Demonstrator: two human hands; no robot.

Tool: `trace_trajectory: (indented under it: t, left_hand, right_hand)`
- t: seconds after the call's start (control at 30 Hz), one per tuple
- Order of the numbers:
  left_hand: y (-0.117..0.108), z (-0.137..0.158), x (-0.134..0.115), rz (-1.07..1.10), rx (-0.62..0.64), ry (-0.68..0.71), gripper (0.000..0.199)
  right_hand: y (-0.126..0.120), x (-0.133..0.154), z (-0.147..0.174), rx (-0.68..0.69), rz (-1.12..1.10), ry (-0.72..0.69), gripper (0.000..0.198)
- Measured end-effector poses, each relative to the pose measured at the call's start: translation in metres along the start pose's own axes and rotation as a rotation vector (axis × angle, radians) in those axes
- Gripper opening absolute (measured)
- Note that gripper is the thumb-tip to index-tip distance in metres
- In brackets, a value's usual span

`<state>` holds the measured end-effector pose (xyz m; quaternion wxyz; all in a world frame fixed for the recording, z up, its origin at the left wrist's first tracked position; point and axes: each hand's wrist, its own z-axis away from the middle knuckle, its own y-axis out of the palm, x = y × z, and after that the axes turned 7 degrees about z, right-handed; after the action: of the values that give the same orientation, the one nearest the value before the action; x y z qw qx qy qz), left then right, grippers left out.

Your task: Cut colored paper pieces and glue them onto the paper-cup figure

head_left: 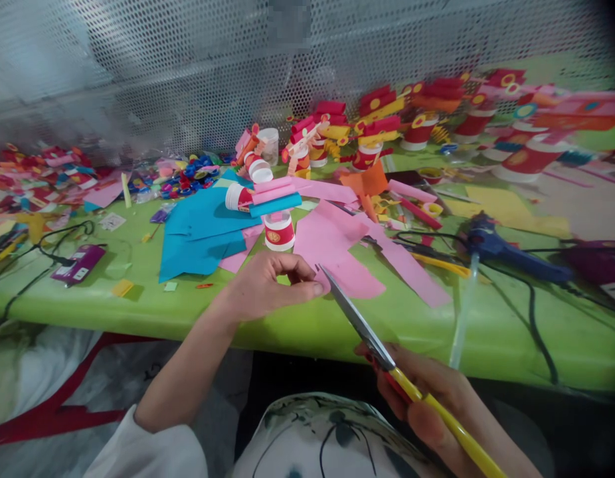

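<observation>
My left hand [260, 289] is above the table's front edge, its thumb and forefinger pinching a small piece of pink paper [326, 284]. In my right hand [441, 392] is a pair of scissors [360, 322] with yellow and red on the handles. Their blades point up and left, with the tips right at the pink piece; whether they touch it I cannot tell. Just beyond my left hand a red and white paper cup [279, 232] stands on the table. Behind it lies another cup [238, 198] with pink and blue paper rolls [275, 202] attached.
Pink paper sheets [332, 232] and blue sheets [202, 229] spread over the green table [148, 309]. Several decorated cups [420, 131] line the back by a perforated metal panel [188, 79]. A blue glue gun [511, 252] with a black cable lies right; a purple box [80, 263] left.
</observation>
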<state>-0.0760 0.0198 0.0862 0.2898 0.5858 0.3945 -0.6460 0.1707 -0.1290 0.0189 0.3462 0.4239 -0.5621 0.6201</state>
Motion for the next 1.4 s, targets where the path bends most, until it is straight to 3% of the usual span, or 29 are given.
trace_trajectory:
  t: [0.2, 0.4, 0.53, 0.67, 0.83, 1.17, 1.4]
  left_hand:
    - [-0.003, -0.001, 0.003, 0.035, 0.008, -0.005, 0.012]
    - [0.008, 0.000, 0.022, 0.357, 0.054, -0.089, 0.034]
    - [0.033, 0.002, 0.033, 0.544, -0.140, -0.100, 0.035]
    - [0.057, 0.005, 0.041, 0.664, -0.299, -0.038, 0.033]
    - [0.068, 0.007, 0.041, 0.687, -0.418, -0.006, 0.028]
    - [0.063, 0.007, 0.039, 0.685, -0.441, 0.030, 0.023]
    - [0.055, 0.007, 0.035, 0.650, -0.438, 0.076, 0.022]
  right_hand:
    - [-0.003, -0.002, 0.004, 0.078, -0.069, 0.110, 0.088]
    - [0.002, -0.001, 0.003, 0.037, -0.145, 0.128, 0.092]
    - [0.008, -0.006, 0.000, -0.045, -0.159, 0.115, 0.089]
    - [0.006, -0.016, -0.002, -0.023, -0.119, 0.067, 0.082]
    - [-0.001, -0.014, -0.002, 0.017, -0.090, 0.098, 0.083]
    - [-0.002, -0.010, 0.000, 0.027, -0.070, 0.099, 0.082]
    - [0.007, -0.015, -0.003, -0.079, -0.063, 0.085, 0.084]
